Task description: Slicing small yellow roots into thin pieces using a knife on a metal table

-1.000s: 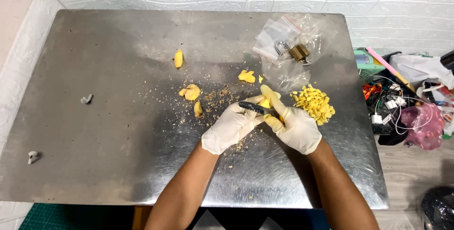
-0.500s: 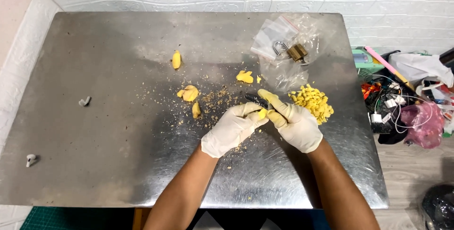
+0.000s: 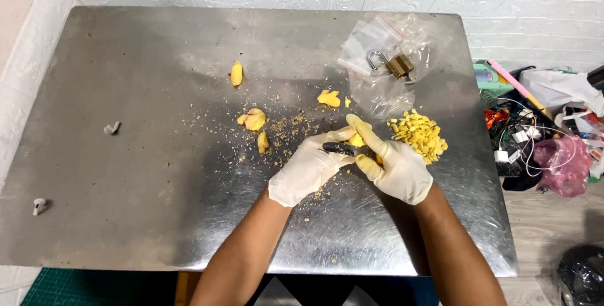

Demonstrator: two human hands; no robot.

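Observation:
Both hands wear white gloves and meet above the steel table [image 3: 126,218]. My left hand [image 3: 308,167] grips a small dark-handled knife [image 3: 336,149]. My right hand [image 3: 393,164] pinches a small yellow piece [image 3: 357,140] against the blade, its forefinger stretched over it. A heap of cut yellow bits [image 3: 418,133] lies just right of the hands. Larger yellow chunks rest farther off: one [image 3: 236,73] at the upper left, one [image 3: 253,118] in the middle, one [image 3: 262,142] below it and one [image 3: 328,98] above the hands.
Clear plastic bags [image 3: 377,42] with a brass padlock [image 3: 395,64] lie at the table's far right. Fine crumbs [image 3: 289,127] are scattered mid-table. Two small white bits [image 3: 112,128] [image 3: 39,205] sit at the left. Cables and bags [image 3: 541,136] clutter the floor to the right.
The hands have shifted slightly, with the knife handle now showing more clearly in the left hand. The right forefinger stays stretched over the yellow piece.

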